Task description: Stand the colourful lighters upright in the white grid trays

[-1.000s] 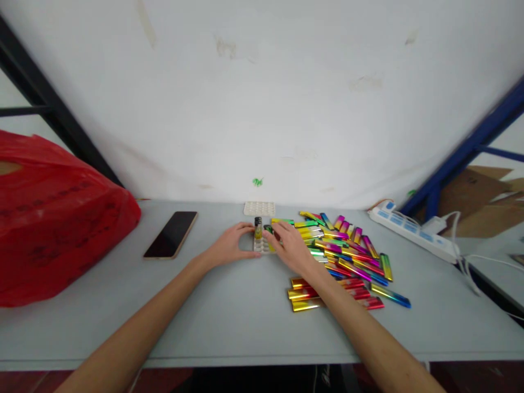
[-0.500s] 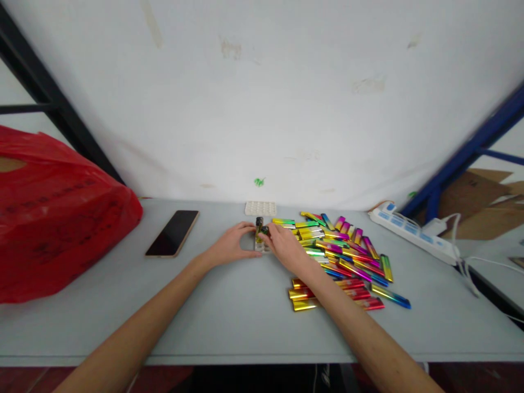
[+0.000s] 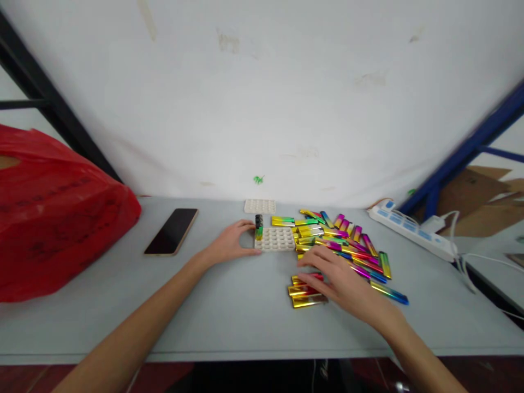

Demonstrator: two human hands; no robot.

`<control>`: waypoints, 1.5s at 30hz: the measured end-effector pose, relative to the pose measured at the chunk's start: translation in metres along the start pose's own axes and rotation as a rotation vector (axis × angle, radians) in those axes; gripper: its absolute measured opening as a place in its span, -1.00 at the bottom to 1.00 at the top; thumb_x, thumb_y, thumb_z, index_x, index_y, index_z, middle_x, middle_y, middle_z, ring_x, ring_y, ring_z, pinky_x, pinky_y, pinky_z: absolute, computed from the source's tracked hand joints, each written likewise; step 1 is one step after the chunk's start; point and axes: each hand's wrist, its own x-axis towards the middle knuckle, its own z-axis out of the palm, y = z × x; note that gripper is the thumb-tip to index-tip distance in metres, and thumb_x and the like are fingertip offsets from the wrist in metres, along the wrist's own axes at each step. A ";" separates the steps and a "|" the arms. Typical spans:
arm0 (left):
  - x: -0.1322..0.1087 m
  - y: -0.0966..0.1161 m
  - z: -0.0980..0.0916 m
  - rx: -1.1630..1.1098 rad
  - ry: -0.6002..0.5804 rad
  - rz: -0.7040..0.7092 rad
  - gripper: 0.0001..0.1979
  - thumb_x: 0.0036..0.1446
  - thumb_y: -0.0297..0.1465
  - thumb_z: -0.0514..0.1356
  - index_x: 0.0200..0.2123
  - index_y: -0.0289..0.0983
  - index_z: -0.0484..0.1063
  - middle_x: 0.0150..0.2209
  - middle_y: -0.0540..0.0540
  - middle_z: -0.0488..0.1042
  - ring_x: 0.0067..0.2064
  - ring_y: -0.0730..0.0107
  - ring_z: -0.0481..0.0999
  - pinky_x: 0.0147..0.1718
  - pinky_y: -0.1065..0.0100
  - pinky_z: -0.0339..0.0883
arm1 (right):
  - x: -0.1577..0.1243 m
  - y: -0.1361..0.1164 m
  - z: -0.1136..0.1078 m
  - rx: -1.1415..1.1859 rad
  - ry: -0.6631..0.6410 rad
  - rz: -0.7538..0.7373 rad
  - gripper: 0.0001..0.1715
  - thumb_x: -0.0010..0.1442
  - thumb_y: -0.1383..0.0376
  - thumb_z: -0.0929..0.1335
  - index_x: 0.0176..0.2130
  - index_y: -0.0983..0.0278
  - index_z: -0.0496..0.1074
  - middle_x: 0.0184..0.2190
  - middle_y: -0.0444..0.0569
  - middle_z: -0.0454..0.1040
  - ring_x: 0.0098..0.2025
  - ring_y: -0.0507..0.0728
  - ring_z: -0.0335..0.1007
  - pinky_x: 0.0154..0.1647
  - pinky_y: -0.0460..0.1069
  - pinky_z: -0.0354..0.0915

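Note:
A white tray [image 3: 278, 239] with rows of small holes lies in the middle of the table. My left hand [image 3: 232, 242] is at its left end, thumb at the near corner and fingers at the far one, gripping it. Several shiny lighters [image 3: 259, 228] with black tops stand upright in the tray's leftmost column. To the right, my right hand [image 3: 333, 275] hovers with fingers apart and nothing visible in them, over a small row of red-and-gold lighters [image 3: 307, 300]. A heap of lighters [image 3: 347, 248] in metallic gold, green, purple, red and blue lies beyond it.
Behind is a second white holed tray [image 3: 260, 206] near the wall. A phone [image 3: 172, 232] and a red plastic bag [image 3: 61, 218] are on the left. A white power strip [image 3: 413, 232] with cables runs along the right side.
My right hand has left the tray and moved right and nearer, over the red-and-gold lighters. More of the tray and its upright lighters now show. My left hand has stayed put.

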 end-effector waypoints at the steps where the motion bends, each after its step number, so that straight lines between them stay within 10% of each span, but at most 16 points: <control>1: 0.000 0.000 0.000 0.001 0.000 0.000 -0.26 -0.07 0.10 0.37 0.08 -0.23 0.48 0.19 -0.25 0.42 0.20 -0.07 0.42 0.26 0.01 0.25 | -0.016 0.002 -0.002 -0.020 0.012 0.014 -0.77 0.38 0.17 0.32 0.01 0.13 0.42 0.01 0.00 0.45 0.08 0.17 0.39 0.11 0.08 0.36; 11: 0.000 0.002 -0.002 0.024 -0.007 -0.027 -0.26 -0.07 0.13 0.36 0.07 -0.22 0.49 0.20 -0.24 0.41 0.22 -0.09 0.41 0.27 0.01 0.24 | -0.114 0.045 0.017 -0.328 0.111 0.118 -0.41 0.31 0.10 0.37 0.28 0.07 0.29 0.36 0.09 0.15 0.38 0.39 0.08 0.28 0.35 0.25; 26: 0.001 0.003 -0.002 0.044 -0.015 -0.048 -0.24 -0.07 0.12 0.35 0.09 -0.26 0.48 0.20 -0.27 0.41 0.22 -0.09 0.41 0.27 0.01 0.23 | -0.089 0.065 0.023 -0.128 0.292 0.040 -0.84 0.30 0.18 0.40 -0.24 0.20 0.37 -0.03 0.09 0.44 0.01 0.20 0.45 -0.01 0.09 0.49; 45: 0.001 0.003 -0.002 0.020 -0.003 -0.035 -0.25 -0.08 0.14 0.34 0.07 -0.22 0.49 0.20 -0.25 0.41 0.21 -0.08 0.42 0.27 -0.01 0.24 | -0.110 0.070 0.015 -0.121 0.217 0.027 -0.88 0.36 0.27 0.32 -0.13 0.18 0.48 0.13 0.08 0.41 0.20 0.22 0.38 0.19 0.16 0.42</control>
